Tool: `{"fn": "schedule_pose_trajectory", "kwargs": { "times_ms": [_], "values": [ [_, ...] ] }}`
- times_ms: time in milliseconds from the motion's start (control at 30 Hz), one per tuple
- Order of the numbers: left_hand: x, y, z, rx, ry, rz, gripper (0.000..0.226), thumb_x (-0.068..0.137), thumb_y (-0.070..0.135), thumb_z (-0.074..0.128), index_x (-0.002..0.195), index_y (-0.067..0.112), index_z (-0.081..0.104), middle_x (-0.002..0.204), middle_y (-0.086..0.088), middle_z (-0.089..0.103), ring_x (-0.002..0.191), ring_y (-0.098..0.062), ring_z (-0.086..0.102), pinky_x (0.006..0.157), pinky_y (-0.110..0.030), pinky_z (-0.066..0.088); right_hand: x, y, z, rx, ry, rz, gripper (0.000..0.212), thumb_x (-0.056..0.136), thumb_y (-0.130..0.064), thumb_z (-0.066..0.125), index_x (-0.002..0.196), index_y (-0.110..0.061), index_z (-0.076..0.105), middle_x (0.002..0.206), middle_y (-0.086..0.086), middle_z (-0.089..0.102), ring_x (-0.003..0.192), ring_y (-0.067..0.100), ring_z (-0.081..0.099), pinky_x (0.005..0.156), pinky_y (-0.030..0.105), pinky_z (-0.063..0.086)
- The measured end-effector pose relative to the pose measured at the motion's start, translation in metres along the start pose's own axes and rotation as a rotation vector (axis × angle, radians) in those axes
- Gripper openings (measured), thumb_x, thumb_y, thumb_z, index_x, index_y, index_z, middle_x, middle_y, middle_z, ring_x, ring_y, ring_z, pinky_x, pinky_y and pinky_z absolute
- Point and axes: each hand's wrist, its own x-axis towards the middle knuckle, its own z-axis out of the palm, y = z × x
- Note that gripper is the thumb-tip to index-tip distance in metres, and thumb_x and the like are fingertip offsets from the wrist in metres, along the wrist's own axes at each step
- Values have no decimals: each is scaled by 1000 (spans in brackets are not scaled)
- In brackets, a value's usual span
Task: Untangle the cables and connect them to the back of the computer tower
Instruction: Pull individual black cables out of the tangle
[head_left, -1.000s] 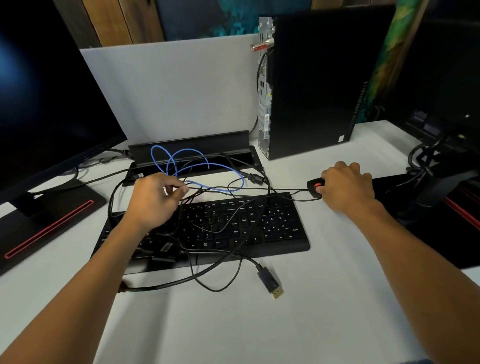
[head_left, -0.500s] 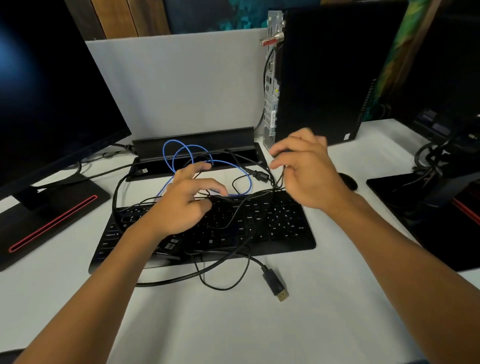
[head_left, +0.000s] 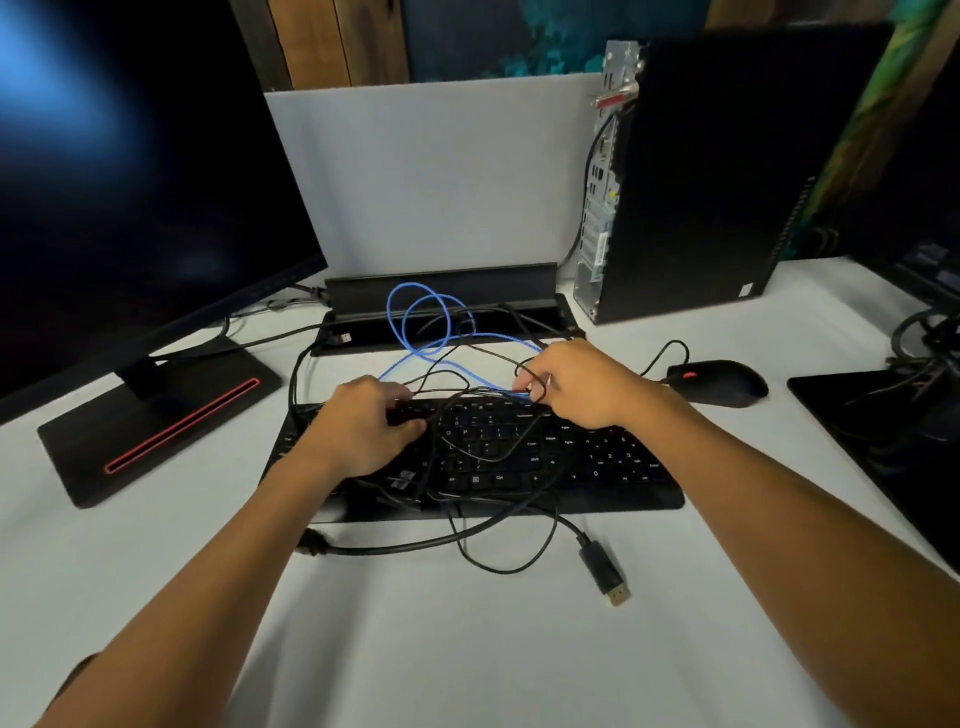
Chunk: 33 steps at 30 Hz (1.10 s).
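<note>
Both hands' grip (head_left: 363, 426) (head_left: 582, 387) amid tangled cables (head_left: 483, 447) over keyboard (head_left: 597, 467).

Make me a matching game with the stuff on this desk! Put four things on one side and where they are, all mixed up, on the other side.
Things:
1. blue cable
2. mouse
3. computer tower
4. gold-tipped plug

Places:
A. standing at the back right of the desk
B. lying loose in front of the keyboard
C. looped behind the keyboard
D. right of the right hand

Pairs: 1-C, 2-D, 3-A, 4-B
</note>
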Motion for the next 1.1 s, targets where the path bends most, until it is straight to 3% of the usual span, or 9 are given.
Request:
{"fn": "schedule_pose_trajectory", "kwargs": {
  "times_ms": [100, 200, 367, 500, 633, 767, 867, 933, 1100],
  "values": [
    [-1, -7, 2, -15, 12, 16, 26, 93, 37, 70, 114, 24, 75, 89, 4, 61, 90, -18, 56, 79, -22, 37, -2, 4, -5, 184, -5, 2, 19, 92, -12, 70, 103, -23, 81, 97, 0, 75, 90, 18, 69, 87, 36, 57],
    [0, -15, 5, -25, 13, 73, 12, 93, 36, 69, 100, 29, 77, 86, 8, 63, 91, -20, 62, 77, -24, 38, -5, 11, -8, 255, -88, 54, 13, 93, -17, 66, 96, -11, 77, 92, 16, 70, 78, 20, 58, 77, 34, 45],
    [-2, -15, -1, -90, 131, 132, 13, 95, 25, 64, 89, 35, 70, 87, 7, 63, 84, -16, 60, 80, -35, 51, -5, 17, -8, 370, -109, 56, 14, 94, -14, 66, 84, -20, 74, 90, 12, 70, 83, 16, 56, 86, 38, 47],
    [-2, -20, -7, -123, 199, 88, 21, 98, 20, 55, 84, 35, 59, 75, 11, 68, 70, -14, 64, 72, -38, 56, -8, 24, -7, 423, 19, -11, 10, 95, -12, 71, 89, -19, 74, 95, 11, 74, 85, 14, 63, 89, 40, 53],
    [-3, -23, -10, -155, 214, -40, 19, 99, 15, 51, 89, 28, 60, 74, 4, 71, 80, -23, 66, 71, -40, 56, -13, 34, -5, 547, 147, 41, 10, 98, -14, 67, 94, -22, 73, 83, -6, 68, 78, 7, 59, 81, 30, 48],
    [0, -29, -8, -184, 243, -175, 21, 97, 12, 50, 84, 26, 56, 77, -4, 71, 76, -25, 68, 72, -38, 54, -20, 35, -6, 906, 338, 89, 12, 96, -15, 70, 86, -8, 71, 78, 9, 49, 71, 18, 45, 72, 33, 42],
    [2, -30, -11, -230, 323, -240, 16, 101, 14, 48, 92, 13, 61, 76, -5, 66, 65, -17, 57, 68, -31, 39, -24, 35, -11, 1359, 476, 136, 36, 101, -10, 60, 67, -21, 64, 72, -1, 48, 64, 12, 43, 74, 36, 45],
    [3, -33, -15, -265, 403, -247, 19, 103, 18, 47, 99, 7, 62, 73, -4, 60, 69, -23, 57, 71, -32, 38, -25, 37, -15, 1532, 566, 154, 34, 103, -16, 57, 70, -20, 56, 66, -1, 41, 61, 14, 41, 73, 36, 45],
    [5, -41, -30, -365, 485, -347, 22, 102, 24, 47, 104, 11, 65, 62, -5, 59, 65, -17, 54, 78, -28, 41, -31, 44, -18, 1589, 677, 228, 25, 106, -25, 54, 83, -16, 56, 59, -1, 26, 54, 14, 24, 63, 30, 40]
  ]
}}
